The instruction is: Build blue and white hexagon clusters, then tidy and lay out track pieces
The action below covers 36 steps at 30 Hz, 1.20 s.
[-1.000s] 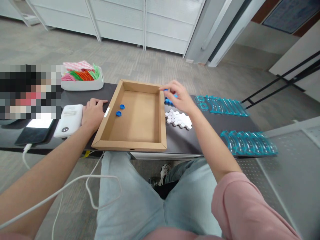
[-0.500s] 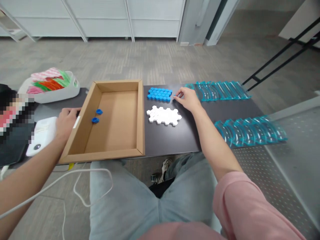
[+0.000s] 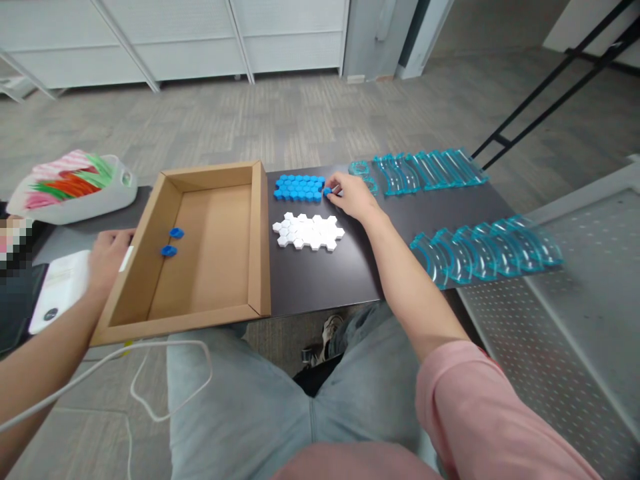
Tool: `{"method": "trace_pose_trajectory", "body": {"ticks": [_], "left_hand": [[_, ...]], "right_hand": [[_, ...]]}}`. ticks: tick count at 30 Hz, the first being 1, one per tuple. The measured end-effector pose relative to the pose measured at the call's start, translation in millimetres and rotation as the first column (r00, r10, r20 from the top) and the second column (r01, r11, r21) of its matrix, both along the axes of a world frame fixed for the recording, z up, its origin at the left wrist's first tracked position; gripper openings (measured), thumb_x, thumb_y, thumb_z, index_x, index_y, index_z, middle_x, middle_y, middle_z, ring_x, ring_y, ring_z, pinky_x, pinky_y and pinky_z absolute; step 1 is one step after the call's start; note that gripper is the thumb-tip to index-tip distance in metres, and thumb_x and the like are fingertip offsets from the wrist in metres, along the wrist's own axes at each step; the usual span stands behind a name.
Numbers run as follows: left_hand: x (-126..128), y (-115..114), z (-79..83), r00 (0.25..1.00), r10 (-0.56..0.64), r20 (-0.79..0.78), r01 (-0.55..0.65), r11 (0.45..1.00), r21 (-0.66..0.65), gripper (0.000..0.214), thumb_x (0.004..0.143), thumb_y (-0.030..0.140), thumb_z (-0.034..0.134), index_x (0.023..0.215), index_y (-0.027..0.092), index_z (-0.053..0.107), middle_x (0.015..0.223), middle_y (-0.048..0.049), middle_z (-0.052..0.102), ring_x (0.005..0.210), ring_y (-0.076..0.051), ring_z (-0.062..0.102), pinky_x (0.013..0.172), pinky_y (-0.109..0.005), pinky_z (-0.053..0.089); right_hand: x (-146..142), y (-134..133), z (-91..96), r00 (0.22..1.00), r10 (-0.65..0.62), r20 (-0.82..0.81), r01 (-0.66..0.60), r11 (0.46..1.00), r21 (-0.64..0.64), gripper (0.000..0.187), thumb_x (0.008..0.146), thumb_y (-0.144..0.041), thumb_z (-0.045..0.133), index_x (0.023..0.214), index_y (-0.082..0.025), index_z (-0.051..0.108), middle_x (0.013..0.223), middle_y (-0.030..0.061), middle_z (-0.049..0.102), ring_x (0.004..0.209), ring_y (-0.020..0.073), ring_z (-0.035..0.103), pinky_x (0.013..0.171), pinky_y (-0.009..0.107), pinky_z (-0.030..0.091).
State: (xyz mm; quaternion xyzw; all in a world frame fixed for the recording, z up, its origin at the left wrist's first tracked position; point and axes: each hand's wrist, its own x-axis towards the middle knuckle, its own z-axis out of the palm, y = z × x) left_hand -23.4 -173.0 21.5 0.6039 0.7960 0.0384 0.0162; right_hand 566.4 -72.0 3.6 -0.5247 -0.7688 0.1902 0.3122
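Observation:
My right hand (image 3: 347, 195) pinches a small blue hexagonal piece (image 3: 327, 191) between thumb and fingers. This piece is at the right end of a block of blue hexagonal pieces (image 3: 299, 187) packed in rows. Nearer to me lies a cluster of white hexagonal pieces (image 3: 309, 232). My left hand (image 3: 109, 257) rests against the outer left side of an open cardboard box (image 3: 259, 247), its fingers stretched out and partly hidden by the wall. Inside the box, two blue hexagonal pieces (image 3: 177, 233) lie near the left wall.
Clear teal curved track pieces (image 3: 425, 172) line the table's back right, with another row (image 3: 487, 252) at the front right. A white basket (image 3: 80, 197) of colourful items stands at the back left. A white device (image 3: 60, 291) lies beside my left forearm. A white cable (image 3: 200, 343) hangs in front.
My right hand has come closer to the right end of the blue block with the blue piece. The whole view has shifted slightly; my left hand stays by the box.

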Motion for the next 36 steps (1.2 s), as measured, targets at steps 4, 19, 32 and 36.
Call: {"method": "trace_pose_trajectory", "body": {"ticks": [4, 19, 32, 36], "left_hand": [[17.7, -1.3, 11.6, 0.973, 0.152, 0.176, -0.151, 0.988, -0.016, 0.066, 0.107, 0.041, 0.033, 0.154, 0.016, 0.072, 0.153, -0.0214, 0.062, 0.158, -0.043, 0.054, 0.136, -0.057, 0.046], [34.1, -8.0, 24.1, 0.959, 0.171, 0.224, -0.169, 0.985, -0.026, 0.069, 0.104, 0.042, 0.04, 0.162, 0.017, 0.065, 0.161, -0.0213, 0.061, 0.163, -0.041, 0.051, 0.14, -0.052, 0.041], [34.6, -5.0, 24.4, 0.954, 0.199, 0.223, -0.195, 0.98, -0.041, 0.064, 0.109, 0.039, 0.036, 0.16, 0.018, 0.067, 0.151, -0.0198, 0.062, 0.159, -0.042, 0.052, 0.138, -0.054, 0.042], [34.2, -5.7, 24.7, 0.955, 0.191, 0.227, -0.185, 0.982, -0.049, 0.067, 0.107, 0.042, 0.037, 0.163, 0.019, 0.066, 0.154, -0.0193, 0.061, 0.162, -0.041, 0.05, 0.14, -0.052, 0.04]], "right_hand": [[-4.9, -0.5, -1.9, 1.0, 0.006, -0.021, -0.006, 1.0, 0.009, 0.03, 0.093, -0.011, 0.077, 0.118, -0.025, 0.072, 0.123, 0.0089, 0.086, 0.102, 0.0279, 0.081, 0.105, 0.047, 0.064], [-6.5, 0.9, -7.3, 0.997, 0.007, -0.076, -0.005, 1.0, 0.02, 0.033, 0.09, -0.013, 0.078, 0.12, -0.026, 0.072, 0.122, 0.0103, 0.086, 0.103, 0.0281, 0.082, 0.106, 0.049, 0.068], [-7.3, 3.0, -9.4, 0.993, -0.005, -0.117, 0.002, 1.0, -0.02, 0.033, 0.088, -0.013, 0.079, 0.117, -0.026, 0.072, 0.122, 0.0097, 0.085, 0.104, 0.0281, 0.082, 0.107, 0.049, 0.068], [-7.4, 3.4, -9.8, 0.993, 0.0, -0.122, -0.002, 1.0, -0.016, 0.032, 0.089, -0.013, 0.08, 0.118, -0.026, 0.073, 0.121, 0.0102, 0.085, 0.104, 0.0284, 0.082, 0.107, 0.05, 0.068]]}}
